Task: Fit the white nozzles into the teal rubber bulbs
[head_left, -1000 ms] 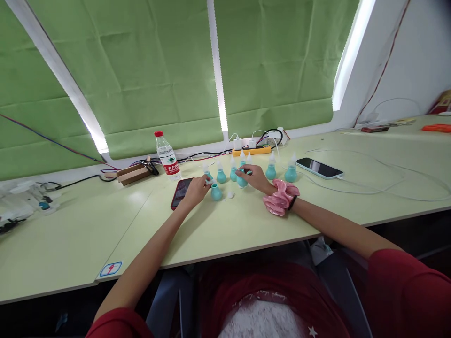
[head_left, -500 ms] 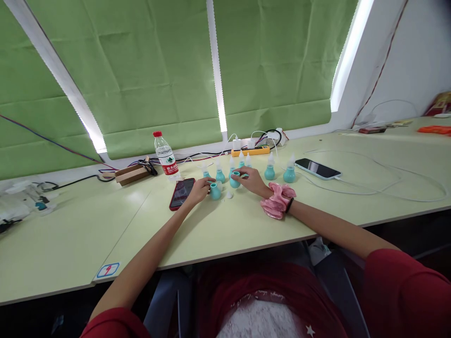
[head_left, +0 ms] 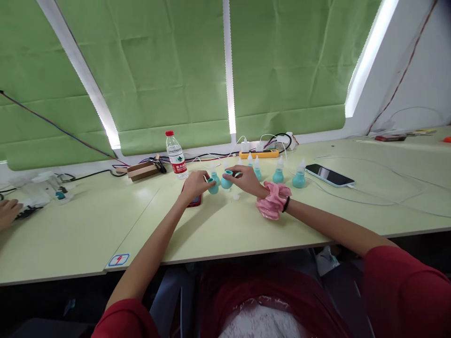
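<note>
My left hand point(head_left: 196, 184) grips a turquoise rubber bulb point(head_left: 213, 188), its open mouth facing up. Close beside it, my right hand point(head_left: 245, 180) pinches a second turquoise bulb point(head_left: 226, 182), also open at the top. Whether the two bulbs touch is hard to tell. Small clear tips point(head_left: 236, 196) lie on the table just in front of my right hand. Behind and to the right stand several nasal aspirators, among them one with a clear pointed tip point(head_left: 278, 175) and another point(head_left: 299, 179). My left hand partly covers a red-cased phone point(head_left: 195, 202).
A water bottle point(head_left: 177, 157) stands behind my left hand, near an open cardboard box point(head_left: 143, 170). Along the back run cables and a yellow power strip point(head_left: 259, 154). A charging phone point(head_left: 329, 175) lies to the right. Another person's hand point(head_left: 9, 212) shows at the left edge.
My left hand has closed around the left bulb, which it was touching from behind. My right hand has brought its bulb leftward, nearer the other. The view has shifted left, and another person's hand appears.
</note>
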Demonstrator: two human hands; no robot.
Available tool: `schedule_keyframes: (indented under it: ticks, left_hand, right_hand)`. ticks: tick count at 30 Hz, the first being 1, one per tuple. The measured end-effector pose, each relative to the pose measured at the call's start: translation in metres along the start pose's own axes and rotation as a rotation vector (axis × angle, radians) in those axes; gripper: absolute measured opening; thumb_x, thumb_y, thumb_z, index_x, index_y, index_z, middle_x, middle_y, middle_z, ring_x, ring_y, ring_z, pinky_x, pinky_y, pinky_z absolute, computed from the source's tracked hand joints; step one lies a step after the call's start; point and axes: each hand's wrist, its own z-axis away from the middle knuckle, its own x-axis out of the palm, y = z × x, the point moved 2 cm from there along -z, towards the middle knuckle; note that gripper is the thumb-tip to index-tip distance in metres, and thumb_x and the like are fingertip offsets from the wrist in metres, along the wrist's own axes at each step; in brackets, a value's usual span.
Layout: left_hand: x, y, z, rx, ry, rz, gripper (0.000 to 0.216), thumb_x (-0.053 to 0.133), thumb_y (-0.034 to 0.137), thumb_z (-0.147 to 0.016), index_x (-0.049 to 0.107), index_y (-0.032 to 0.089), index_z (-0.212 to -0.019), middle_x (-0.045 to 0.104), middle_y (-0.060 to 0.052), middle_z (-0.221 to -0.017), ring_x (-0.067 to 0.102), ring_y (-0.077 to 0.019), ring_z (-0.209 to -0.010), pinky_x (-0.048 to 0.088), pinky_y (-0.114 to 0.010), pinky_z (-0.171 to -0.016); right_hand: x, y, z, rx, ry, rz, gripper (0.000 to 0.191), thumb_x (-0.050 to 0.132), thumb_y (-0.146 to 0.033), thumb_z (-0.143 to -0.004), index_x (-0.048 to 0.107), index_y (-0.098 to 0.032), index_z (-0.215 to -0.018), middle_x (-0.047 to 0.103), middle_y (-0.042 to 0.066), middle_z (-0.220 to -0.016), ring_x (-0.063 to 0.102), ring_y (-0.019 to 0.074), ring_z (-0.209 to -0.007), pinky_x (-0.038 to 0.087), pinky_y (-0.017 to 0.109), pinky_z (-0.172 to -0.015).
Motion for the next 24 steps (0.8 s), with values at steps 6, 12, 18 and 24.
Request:
schedule_keyframes:
  ticks: [6,12,18,24]
  left_hand:
    - [-0.003,-0.014,-0.003,-0.112,0.048,-0.079,0.026,0.050,0.038,-0.066,0.060,0.019,-0.081,0.064,-0.004,-0.074,0.056,-0.0190,-0.071,0.033,-0.024,-0.051]
    - [0.007,-0.018,-0.002,-0.109,-0.003,-0.129,0.028,0.049,0.039,-0.067,0.060,0.017,-0.080,0.063,-0.008,-0.083,0.056,-0.0218,-0.075,0.035,-0.026,-0.053]
    - [0.015,-0.014,-0.002,-0.019,-0.037,-0.047,0.029,0.049,0.040,-0.067,0.061,0.016,-0.077,0.064,-0.007,-0.078,0.056,-0.0197,-0.070,0.036,-0.025,-0.053]
    - [0.018,-0.011,-0.002,0.003,-0.045,-0.025,0.029,0.050,0.040,-0.067,0.061,0.015,-0.077,0.064,-0.007,-0.076,0.056,-0.0192,-0.068,0.036,-0.025,-0.053]
  right_hand:
    - [0.034,0.011,-0.027,0.018,-0.192,0.163,0.032,0.060,-0.037,-0.064,0.066,-0.011,-0.080,0.064,0.006,-0.073,0.056,0.0124,-0.063,0.043,0.022,-0.060]
    - [0.044,0.024,-0.024,-0.069,-0.305,0.272,0.029,0.057,-0.037,-0.066,0.067,-0.010,-0.075,0.063,0.004,-0.065,0.053,0.0111,-0.060,0.039,0.021,-0.059]
    - [0.014,0.035,-0.028,-0.020,-0.448,0.317,0.025,0.057,-0.033,-0.064,0.064,-0.009,-0.064,0.058,0.003,-0.057,0.048,0.0094,-0.052,0.034,0.020,-0.049]
    - [-0.003,0.032,-0.034,0.002,-0.435,0.370,0.024,0.060,-0.033,-0.060,0.065,-0.010,-0.067,0.059,0.003,-0.058,0.049,0.0106,-0.053,0.035,0.021,-0.048]
